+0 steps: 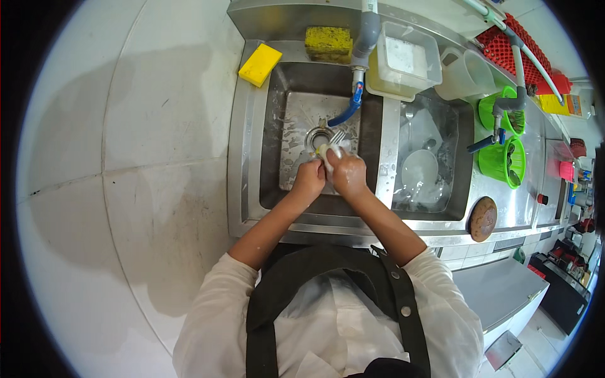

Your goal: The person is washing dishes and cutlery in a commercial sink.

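Above the left steel sink basin [295, 101], my two hands meet close together. A soapy sponge [325, 152], yellow and pale with foam, is pressed in my right hand [349, 172] around a metal fork [337, 137], whose tines point away from me. My left hand [309, 178] is closed in a fist right beside it, apparently on the fork's handle, which my fingers hide. Beneath the hands lies the round drain [320, 138] of the wet basin.
A blue-handled tap [347, 112] hangs over this basin. The right basin holds water, a white bowl [419, 169] and cutlery. Behind are a yellow sponge [260, 64], a darker sponge [329, 45] and a plastic tub [404, 61]. Green baskets [502, 163] and a brown round object [482, 219] stand right.
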A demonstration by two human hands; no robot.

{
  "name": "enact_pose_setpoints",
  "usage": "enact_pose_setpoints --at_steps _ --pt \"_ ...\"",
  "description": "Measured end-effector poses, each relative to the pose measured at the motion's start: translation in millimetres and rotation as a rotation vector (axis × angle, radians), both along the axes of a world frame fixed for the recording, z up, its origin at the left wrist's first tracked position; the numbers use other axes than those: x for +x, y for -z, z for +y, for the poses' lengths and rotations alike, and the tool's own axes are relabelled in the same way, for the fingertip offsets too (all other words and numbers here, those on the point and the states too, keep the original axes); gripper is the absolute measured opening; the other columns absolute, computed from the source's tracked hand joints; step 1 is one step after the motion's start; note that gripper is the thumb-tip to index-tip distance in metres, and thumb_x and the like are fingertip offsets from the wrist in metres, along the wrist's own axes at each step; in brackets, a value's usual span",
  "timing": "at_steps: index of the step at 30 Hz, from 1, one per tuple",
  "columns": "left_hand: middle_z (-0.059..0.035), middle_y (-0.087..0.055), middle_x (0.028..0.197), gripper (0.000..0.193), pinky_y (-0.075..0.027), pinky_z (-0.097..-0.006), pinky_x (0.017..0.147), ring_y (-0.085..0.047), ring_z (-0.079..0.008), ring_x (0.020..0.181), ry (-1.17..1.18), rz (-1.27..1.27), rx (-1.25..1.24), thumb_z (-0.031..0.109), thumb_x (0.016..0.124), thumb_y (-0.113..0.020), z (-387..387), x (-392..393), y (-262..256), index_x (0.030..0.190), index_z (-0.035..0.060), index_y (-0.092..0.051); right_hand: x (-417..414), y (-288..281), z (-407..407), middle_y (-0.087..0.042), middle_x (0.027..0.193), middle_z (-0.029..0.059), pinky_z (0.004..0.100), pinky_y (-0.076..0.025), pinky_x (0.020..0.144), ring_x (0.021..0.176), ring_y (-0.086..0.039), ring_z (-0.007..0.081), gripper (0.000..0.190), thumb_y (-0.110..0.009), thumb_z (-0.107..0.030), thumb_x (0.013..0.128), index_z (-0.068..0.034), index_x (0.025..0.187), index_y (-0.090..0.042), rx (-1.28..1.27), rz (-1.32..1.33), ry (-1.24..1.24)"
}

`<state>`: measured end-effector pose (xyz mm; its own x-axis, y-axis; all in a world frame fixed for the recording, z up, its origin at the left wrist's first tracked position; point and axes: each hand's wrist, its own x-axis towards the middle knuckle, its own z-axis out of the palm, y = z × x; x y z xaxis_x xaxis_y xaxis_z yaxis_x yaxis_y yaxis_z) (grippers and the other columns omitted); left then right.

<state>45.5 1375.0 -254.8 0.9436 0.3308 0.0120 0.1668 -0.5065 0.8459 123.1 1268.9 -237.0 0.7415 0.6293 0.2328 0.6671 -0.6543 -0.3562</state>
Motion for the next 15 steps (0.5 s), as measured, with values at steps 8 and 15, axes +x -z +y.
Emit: enact_pose_setpoints --at_steps 8,15 --pt "-0.0158 -0.053 0.058 0.011 -0.039 -0.0322 0.047 -0.052 -0.0229 0.048 -0.031 0.036 -0.056 0.005 0.076 -0.048 10 -8 -17 0.071 -0.0027 -0.054 9 3 12 -0.053 0.062 0.0125 0.0362 -0.043 0.045 0.05 -0.055 0.0271 0.029 -0.06 -0.018 0.057 -0.01 0.084 -0.054 -0.006 0.086 -0.009" --pt "-0.0118 -0.055 0.057 0.013 -0.039 -0.0278 0.046 -0.049 -0.0147 0.045 -0.123 0.081 -0.168 0.007 0.078 -0.047 1 -10 -24 0.074 -0.0021 -0.056 -4 -2 7 -0.055 0.068 0.0111 0.0371 -0.044 0.053 0.061 -0.056 0.0255 0.038 -0.063 -0.018 0.055 -0.012 0.092 -0.056 -0.181 0.145 0.152"
